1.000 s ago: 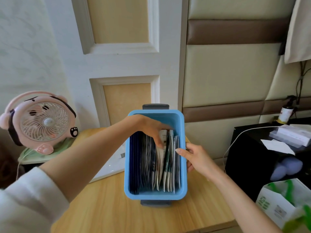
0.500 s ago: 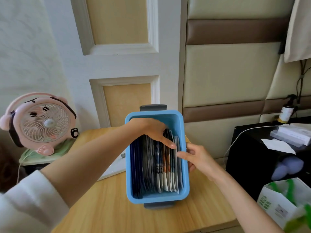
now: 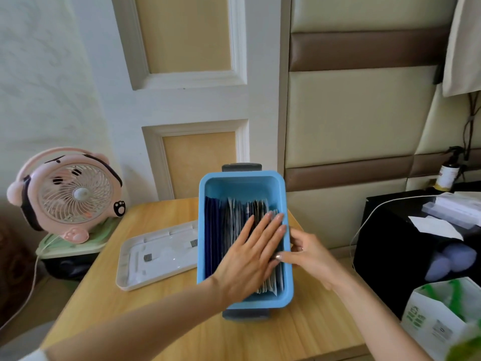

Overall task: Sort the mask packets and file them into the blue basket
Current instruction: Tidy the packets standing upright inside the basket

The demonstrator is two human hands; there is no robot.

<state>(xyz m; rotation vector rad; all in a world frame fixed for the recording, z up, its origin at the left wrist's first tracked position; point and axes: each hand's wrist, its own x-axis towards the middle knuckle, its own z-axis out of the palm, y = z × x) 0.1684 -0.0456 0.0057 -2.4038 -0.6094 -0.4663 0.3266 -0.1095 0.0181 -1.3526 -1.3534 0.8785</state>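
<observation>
Fingers (image 3: 272, 226) of the left hand (image 3: 247, 259) are held straight and together, laid flat on the top edges of the mask packets (image 3: 221, 225). The right hand (image 3: 311, 252) is curled round the right wall of the blue basket (image 3: 203, 230), thumb inside, other fingers outside. Packets are filed upright in a row inside the basket. The basket is set on the wooden table (image 3: 161, 308), with a white tray (image 3: 156, 254) just beside it on the left. A pink fan (image 3: 70, 194) is noted past the table's left edge.
</observation>
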